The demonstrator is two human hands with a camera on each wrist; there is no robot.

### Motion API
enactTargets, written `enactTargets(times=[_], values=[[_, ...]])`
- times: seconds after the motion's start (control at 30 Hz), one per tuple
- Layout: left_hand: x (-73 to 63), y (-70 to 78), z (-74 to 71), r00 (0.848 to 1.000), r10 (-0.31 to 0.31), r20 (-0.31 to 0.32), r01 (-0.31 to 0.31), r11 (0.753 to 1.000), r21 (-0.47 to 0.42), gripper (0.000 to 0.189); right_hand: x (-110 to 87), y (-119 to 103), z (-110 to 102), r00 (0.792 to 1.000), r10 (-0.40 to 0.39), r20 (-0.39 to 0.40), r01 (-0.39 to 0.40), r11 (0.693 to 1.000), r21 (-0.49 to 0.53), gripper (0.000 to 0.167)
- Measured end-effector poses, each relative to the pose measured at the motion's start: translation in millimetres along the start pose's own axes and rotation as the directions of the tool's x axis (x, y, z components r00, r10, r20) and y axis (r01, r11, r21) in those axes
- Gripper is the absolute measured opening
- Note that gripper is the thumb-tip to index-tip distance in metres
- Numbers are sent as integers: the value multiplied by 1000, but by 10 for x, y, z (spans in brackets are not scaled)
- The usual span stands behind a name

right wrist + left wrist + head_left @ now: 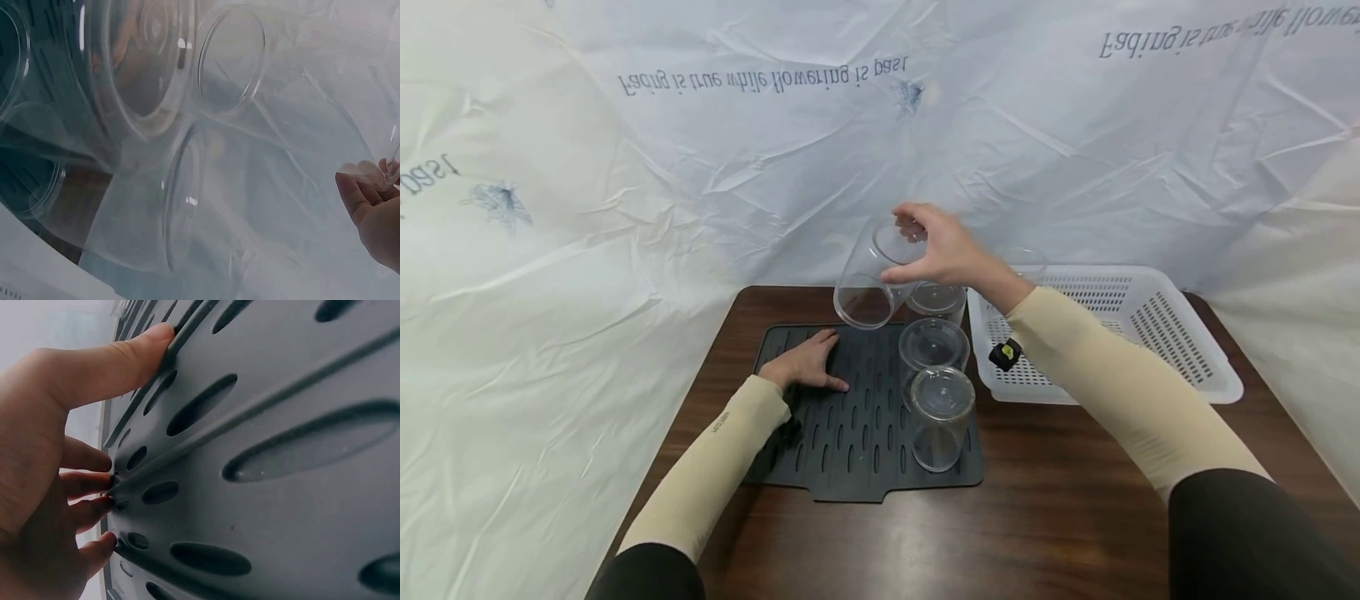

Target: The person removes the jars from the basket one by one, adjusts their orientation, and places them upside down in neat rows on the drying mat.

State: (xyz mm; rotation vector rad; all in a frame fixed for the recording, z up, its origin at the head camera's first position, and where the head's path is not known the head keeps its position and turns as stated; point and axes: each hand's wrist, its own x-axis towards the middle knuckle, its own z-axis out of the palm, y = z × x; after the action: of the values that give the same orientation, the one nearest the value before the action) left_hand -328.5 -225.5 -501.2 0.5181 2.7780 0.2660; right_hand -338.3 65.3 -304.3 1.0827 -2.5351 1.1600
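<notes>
My right hand (940,250) grips a clear drinking glass (855,287) above the back of a dark ridged drying mat (850,467). The glass is tilted, one end toward the mat. In the right wrist view, curled fingers (365,181) hold the far end of that glass (337,75). My left hand (805,362) rests on the mat's left part, fingers spread; the left wrist view has the fingertips against the mat (300,512). Along the mat's right side stand several clear glasses (938,437) in a row, seemingly bottom up.
A white perforated basket (1206,367) stands right of the mat, under my right forearm. Another clear glass (1026,257) shows at its back left, partly hidden by the arm. The brown table (1037,517) ends at a white printed sheet (737,183) behind.
</notes>
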Motion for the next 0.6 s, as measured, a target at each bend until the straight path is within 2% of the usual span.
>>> enactTargets(times=[0.27,0.43,0.6], values=[[7,-14,9,1000,-16,6,16,1000,-15,114,91,36,145,996,22,84,-13,994,-107,101],[15,-3,10,999,-35,12,35,999,-17,115,111,74,219,989,62,135,-44,990,-133,106],[28,-6,5,999,-36,15,36,999,-7,115,119,108,304,984,70,166,-37,981,-192,106]])
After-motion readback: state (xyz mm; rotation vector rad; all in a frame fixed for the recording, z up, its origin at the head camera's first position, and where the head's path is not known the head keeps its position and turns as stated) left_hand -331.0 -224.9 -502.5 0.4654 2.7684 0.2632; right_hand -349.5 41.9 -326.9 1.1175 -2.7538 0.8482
